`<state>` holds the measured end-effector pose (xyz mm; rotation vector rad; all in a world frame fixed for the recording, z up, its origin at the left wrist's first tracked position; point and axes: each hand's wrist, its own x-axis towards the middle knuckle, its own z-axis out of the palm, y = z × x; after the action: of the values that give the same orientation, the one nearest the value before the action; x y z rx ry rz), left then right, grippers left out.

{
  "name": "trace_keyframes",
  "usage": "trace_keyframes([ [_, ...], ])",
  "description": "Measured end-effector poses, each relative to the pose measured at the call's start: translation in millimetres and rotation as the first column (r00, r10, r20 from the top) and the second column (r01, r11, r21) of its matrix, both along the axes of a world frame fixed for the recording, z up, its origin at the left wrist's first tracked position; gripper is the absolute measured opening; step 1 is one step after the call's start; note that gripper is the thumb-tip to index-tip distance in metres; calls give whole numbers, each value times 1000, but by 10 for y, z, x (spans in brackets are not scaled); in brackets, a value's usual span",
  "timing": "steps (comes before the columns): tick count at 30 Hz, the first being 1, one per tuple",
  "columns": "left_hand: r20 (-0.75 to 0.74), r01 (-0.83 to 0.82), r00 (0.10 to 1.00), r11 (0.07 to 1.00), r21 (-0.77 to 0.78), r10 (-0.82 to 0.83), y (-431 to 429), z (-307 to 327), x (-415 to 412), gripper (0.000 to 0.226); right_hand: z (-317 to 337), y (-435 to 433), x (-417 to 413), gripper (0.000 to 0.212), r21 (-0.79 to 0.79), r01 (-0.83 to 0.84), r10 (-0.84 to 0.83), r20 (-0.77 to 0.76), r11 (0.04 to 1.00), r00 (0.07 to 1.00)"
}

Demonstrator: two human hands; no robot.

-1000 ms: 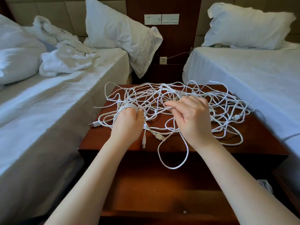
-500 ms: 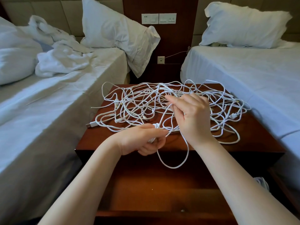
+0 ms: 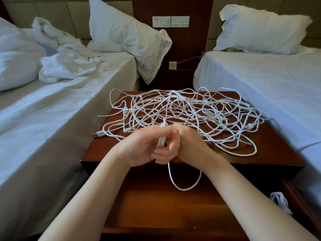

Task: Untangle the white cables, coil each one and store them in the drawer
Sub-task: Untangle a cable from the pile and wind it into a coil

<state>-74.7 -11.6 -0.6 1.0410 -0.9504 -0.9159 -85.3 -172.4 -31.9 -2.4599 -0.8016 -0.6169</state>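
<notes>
Nightstand (image 3: 97,150) edge: left hand (image 3: 142,148) grips cable (image 3: 161,140); loop (image 3: 184,188) overhangs.

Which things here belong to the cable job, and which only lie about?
Job: white cables, left hand gripping some strands, right hand, drawer, coiled cable in it.
Lying about: left pillow, right pillow, crumpled white cloth, wall switches.

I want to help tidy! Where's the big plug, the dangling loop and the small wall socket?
USB plug (image 3: 98,134): head view, middle of its body.
dangling loop (image 3: 185,189): head view, bottom of the curve.
small wall socket (image 3: 172,65): head view, plate centre.
</notes>
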Motion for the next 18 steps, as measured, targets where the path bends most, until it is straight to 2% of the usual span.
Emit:
trace_keyframes([
  [3,-114,-85,991,985,-152,68,6,0,41,34,-21,13,-17,15,16,1,2,-215,1000,977],
  [7,-232,-307,942,899,-312,241,6,-3,97,37,23,74,-15,26,-22,-10,3,-313,1000,950],
  [10,-301,-555,828,770,-315,473,-15,-9,126,45,27,90,-21,28,-54,3,-21,-331,999,944],
  [12,-321,-679,734,664,-314,599,-37,-7,123,41,41,85,-19,29,-34,9,-20,-354,999,935],
  [16,-331,-801,595,503,-326,733,-51,10,124,20,45,42,10,27,38,32,-13,-426,999,905],
  [18,-318,-862,491,400,-310,811,-57,11,141,17,39,28,13,28,82,35,4,-430,996,903],
])
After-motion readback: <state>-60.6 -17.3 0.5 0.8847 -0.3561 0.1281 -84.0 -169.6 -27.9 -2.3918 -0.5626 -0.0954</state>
